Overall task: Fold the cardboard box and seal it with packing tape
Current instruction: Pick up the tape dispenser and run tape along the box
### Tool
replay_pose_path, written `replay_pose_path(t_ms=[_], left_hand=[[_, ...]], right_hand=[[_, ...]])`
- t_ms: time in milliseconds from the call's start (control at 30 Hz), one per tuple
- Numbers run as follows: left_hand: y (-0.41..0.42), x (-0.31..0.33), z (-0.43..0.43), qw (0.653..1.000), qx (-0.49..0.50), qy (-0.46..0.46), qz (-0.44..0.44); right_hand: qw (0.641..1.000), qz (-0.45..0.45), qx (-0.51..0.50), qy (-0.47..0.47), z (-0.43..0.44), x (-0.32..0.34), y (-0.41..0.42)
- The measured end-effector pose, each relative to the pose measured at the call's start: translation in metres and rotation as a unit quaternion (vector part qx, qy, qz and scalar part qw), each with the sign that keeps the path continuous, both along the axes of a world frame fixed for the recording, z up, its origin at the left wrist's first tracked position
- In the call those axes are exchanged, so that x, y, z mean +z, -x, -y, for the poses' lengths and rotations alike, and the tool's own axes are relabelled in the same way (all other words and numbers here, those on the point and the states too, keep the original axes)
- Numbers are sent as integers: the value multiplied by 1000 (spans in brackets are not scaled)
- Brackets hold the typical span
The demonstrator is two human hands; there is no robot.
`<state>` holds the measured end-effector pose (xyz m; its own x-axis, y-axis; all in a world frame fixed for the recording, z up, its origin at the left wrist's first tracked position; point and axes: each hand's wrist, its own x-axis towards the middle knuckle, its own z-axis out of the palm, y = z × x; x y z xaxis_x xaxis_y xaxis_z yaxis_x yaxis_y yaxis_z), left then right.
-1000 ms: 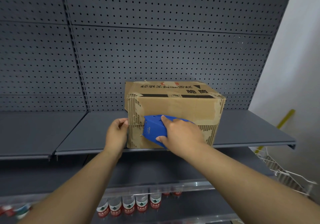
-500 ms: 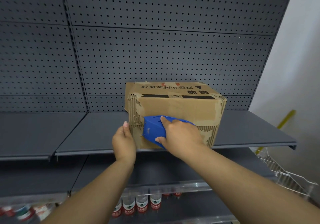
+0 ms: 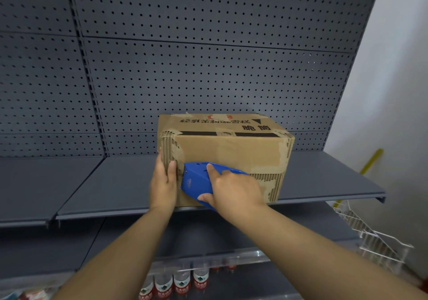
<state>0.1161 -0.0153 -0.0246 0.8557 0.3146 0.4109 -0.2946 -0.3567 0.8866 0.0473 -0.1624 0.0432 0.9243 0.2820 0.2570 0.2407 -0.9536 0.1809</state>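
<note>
A worn brown cardboard box (image 3: 231,147) stands closed on the grey shelf (image 3: 115,184), with black print on its top and torn outer paper at its corners. My right hand (image 3: 234,188) grips a blue tape dispenser (image 3: 196,179) and presses it against the box's front face near the lower left corner. My left hand (image 3: 163,181) lies flat against the box's left front corner, fingers pointing up, thumb on the front face beside the dispenser's nose. The tape itself is hidden.
A grey pegboard wall (image 3: 208,68) rises right behind the box. Several water bottles (image 3: 180,281) stand on a lower shelf. A white wire basket (image 3: 370,237) hangs at the lower right, with a yellow stick (image 3: 370,160) against the white wall.
My left hand has moved from the box's left side up onto its front left corner, close to the dispenser. The right hand and dispenser have barely moved.
</note>
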Motion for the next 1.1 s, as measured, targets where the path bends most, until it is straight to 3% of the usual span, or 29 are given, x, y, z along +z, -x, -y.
replay_pose_path(t_ms=[133, 300, 633, 1100], left_hand=[[-3, -3, 5, 999, 34, 3, 13], [-6, -4, 11, 997, 76, 4, 7], [-9, -4, 12, 995, 102, -17, 4], [-11, -6, 11, 992, 121, -36, 21]], right_hand=[[999, -21, -14, -22, 6, 0, 0], [991, -115, -41, -45, 10, 6, -8], [997, -76, 13, -9, 28, 14, -7], [999, -42, -31, 12, 110, 24, 9]])
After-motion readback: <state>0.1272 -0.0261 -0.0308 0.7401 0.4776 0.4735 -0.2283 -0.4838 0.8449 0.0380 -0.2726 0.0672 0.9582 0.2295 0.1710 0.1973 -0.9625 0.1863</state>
